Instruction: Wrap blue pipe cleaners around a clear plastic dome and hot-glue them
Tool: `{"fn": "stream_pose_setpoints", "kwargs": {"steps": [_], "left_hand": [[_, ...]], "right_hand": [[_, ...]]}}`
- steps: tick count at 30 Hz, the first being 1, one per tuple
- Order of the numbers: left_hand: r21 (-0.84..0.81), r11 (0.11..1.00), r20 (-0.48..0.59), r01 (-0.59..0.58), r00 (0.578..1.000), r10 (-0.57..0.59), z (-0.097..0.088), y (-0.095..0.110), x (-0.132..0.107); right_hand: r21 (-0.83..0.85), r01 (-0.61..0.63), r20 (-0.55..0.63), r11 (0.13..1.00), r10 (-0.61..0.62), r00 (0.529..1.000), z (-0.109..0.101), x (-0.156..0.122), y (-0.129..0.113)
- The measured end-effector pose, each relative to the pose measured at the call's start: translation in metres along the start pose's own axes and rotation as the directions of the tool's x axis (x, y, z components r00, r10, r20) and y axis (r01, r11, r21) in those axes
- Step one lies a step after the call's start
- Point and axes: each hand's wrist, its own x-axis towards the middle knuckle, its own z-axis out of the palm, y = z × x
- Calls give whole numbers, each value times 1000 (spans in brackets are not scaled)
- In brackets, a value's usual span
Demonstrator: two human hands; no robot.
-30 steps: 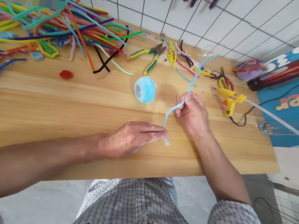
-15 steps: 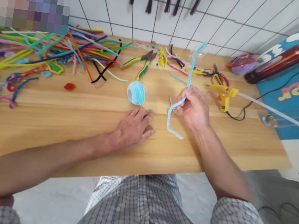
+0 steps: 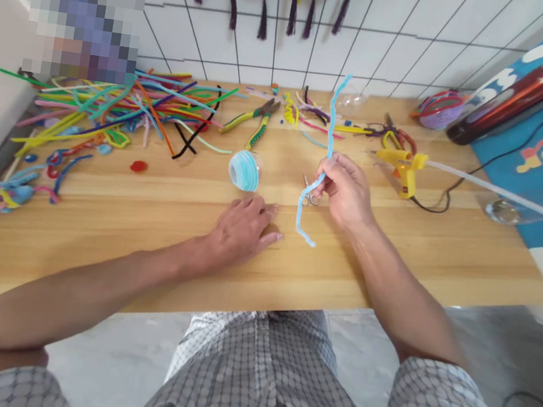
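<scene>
Right hand [image 3: 347, 190]: closed around a light blue pipe cleaner [image 3: 332, 124], pinched between thumb and fingers, just right of frame centre. The pipe cleaner stands nearly upright. Its upper length rises from the hand toward the tiled wall. Its lower length hangs below the hand in a wavy line, and the hooked tip sits at or just above the worktop [image 3: 396, 248]; contact cannot be confirmed.

Left hand [image 3: 245, 227]: open, palm down, flat on the worktop, holding nothing. It lies left of the pipe cleaner's lower end and apart from it.

Change noted: one second ago the left hand's fingertips were at the lower end of the pipe cleaner. Half a second ago they had already let go, and the hand now rests in much the same place. The upper length, which leaned to the right before, now stands straighter.

Surroundings:
- Small scissors [image 3: 308, 194] lie on the worktop just left of the right hand.
- A ball wrapped in blue [image 3: 244, 170] sits just above the left hand.
- A yellow glue gun [image 3: 403, 165] lies to the right of the right hand.
- Pliers [image 3: 256, 117] lie further up the frame, near the wall.
- A loose pile of coloured pipe cleaners [image 3: 129, 99] fills the upper left.
</scene>
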Motion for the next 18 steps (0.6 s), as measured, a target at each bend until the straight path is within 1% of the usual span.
{"fn": "stream_pose_setpoints", "kwargs": {"steps": [5,9,11,13,16,18], "left_hand": [[108,992,21,65,997,-67,-2,13,10],[135,988,48,75,995,-82,-5,15,11],[114,992,73,58,995,-66,-8,14,7],[56,998,92,35,995,-40,-10,12,4],[-24,1000,95,5,995,-2,-10,11,3],[-7,1000,86,4,996,-3,-8,13,5]], "right_hand": [[-33,-12,8,999,12,1000,0,0,1],[-59,-12,-1,998,12,1000,0,0,2],[-68,-10,-3,998,9,1000,-1,1,2],[-66,-6,7,998,7,1000,-1,1,3],[-68,-3,39,998,6,999,0,-1,4],[-67,0,57,998,4,998,0,-2,5]]}}
